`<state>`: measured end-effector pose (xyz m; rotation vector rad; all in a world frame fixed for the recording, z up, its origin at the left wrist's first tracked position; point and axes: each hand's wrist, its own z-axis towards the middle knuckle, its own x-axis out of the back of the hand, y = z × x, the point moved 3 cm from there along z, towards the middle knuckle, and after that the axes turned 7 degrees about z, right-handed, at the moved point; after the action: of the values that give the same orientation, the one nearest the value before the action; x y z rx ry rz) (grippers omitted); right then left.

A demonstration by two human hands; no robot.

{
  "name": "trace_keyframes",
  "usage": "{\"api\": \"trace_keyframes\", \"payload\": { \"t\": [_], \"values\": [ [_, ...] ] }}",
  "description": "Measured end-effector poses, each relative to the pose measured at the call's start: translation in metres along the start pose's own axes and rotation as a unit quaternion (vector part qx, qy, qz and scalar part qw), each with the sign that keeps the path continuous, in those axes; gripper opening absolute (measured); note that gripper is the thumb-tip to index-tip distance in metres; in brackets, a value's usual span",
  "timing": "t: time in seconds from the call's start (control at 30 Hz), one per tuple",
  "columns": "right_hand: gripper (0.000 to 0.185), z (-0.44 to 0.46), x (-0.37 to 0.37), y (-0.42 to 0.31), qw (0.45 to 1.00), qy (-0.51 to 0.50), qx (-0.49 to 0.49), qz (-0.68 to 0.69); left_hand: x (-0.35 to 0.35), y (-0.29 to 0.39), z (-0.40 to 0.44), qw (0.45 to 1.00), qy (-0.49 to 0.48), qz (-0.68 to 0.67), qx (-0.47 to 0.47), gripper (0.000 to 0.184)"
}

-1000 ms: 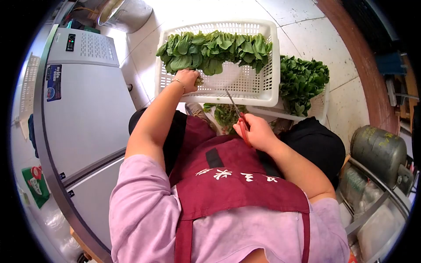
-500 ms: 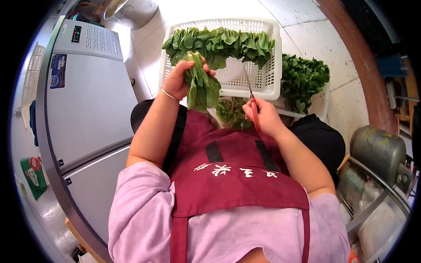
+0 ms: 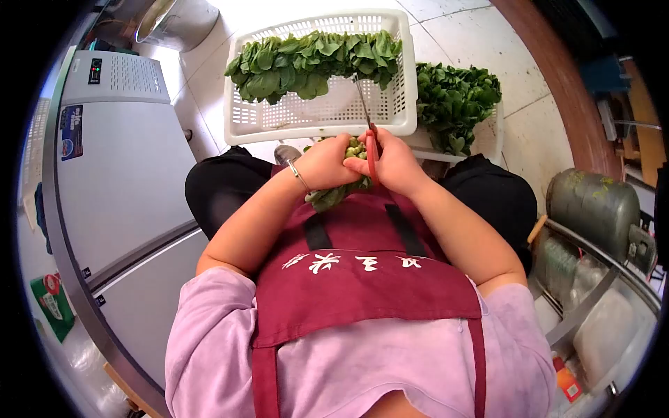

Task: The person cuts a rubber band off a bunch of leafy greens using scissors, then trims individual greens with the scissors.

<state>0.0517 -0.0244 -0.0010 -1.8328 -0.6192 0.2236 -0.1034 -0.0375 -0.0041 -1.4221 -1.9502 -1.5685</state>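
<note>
My left hand (image 3: 326,164) is closed around a bunch of leafy greens (image 3: 331,197), its pale cut stems (image 3: 355,149) facing up and away from me. My right hand (image 3: 394,161) grips red-handled scissors (image 3: 371,157), their blades pointing away over the basket's near rim. The fingers of both hands meet at the stem ends. Just beyond, a white plastic basket (image 3: 317,132) holds a row of leafy greens (image 3: 313,63) along its far part. My hands hide much of the bunch.
To the right of the basket, more greens (image 3: 460,104) fill a second white container (image 3: 496,136). A white freezer (image 3: 125,167) stands at my left. A gas cylinder (image 3: 592,202) lies at my right behind a metal rail (image 3: 599,258). A metal pot (image 3: 178,24) sits at the far left.
My left hand has brought the bunch down and right, from above the basket's near edge to my right hand. The scissors stay in my right hand. The whole view has shifted slightly.
</note>
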Motion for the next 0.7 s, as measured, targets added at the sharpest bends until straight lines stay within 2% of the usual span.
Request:
{"api": "trace_keyframes", "payload": {
  "t": [0.13, 0.2, 0.23, 0.3, 0.33, 0.4, 0.43, 0.5, 0.53, 0.6, 0.7],
  "values": [
    [0.059, -0.002, 0.001, 0.005, 0.999, 0.010, 0.038, 0.001, -0.010, -0.002, 0.002, 0.999, 0.014, 0.043, 0.000, 0.049],
    [0.057, -0.004, 0.002, 0.003, 0.998, 0.005, 0.051, 0.041, -0.011, -0.004, 0.002, 0.998, 0.018, 0.061, 0.020, 0.061],
    [0.057, -0.003, 0.003, 0.005, 0.998, 0.005, 0.052, 0.041, -0.010, -0.003, 0.002, 0.998, 0.018, 0.061, 0.021, 0.061],
    [0.050, 0.004, -0.001, 0.012, 0.995, -0.053, 0.023, 0.079, -0.009, -0.001, 0.003, 1.000, -0.004, 0.018, 0.024, 0.090],
    [0.050, 0.004, -0.001, 0.014, 0.995, -0.052, 0.023, 0.080, -0.008, 0.000, 0.003, 1.000, -0.004, 0.019, 0.024, 0.090],
    [0.045, 0.004, -0.003, 0.014, 0.987, -0.063, 0.023, 0.144, -0.007, 0.001, 0.002, 1.000, -0.006, 0.004, 0.008, 0.102],
    [0.045, 0.004, -0.003, 0.013, 0.987, -0.064, 0.023, 0.144, -0.007, 0.000, 0.001, 1.000, -0.005, 0.004, 0.009, 0.102],
    [0.037, 0.002, -0.003, 0.011, 0.987, -0.058, 0.036, 0.143, -0.008, -0.001, 0.000, 1.000, 0.001, -0.005, -0.017, 0.081],
    [0.037, 0.002, -0.004, 0.011, 0.987, -0.059, 0.037, 0.143, -0.007, -0.001, 0.000, 1.000, 0.002, -0.005, -0.016, 0.081],
    [0.035, 0.002, -0.005, 0.013, 0.980, -0.034, 0.042, 0.191, -0.006, 0.001, 0.001, 0.999, -0.031, -0.037, -0.015, 0.099],
    [0.035, 0.004, -0.004, 0.016, 0.983, -0.030, 0.037, 0.175, -0.004, 0.005, 0.000, 0.998, -0.034, -0.052, -0.015, 0.096]
  ]
}}
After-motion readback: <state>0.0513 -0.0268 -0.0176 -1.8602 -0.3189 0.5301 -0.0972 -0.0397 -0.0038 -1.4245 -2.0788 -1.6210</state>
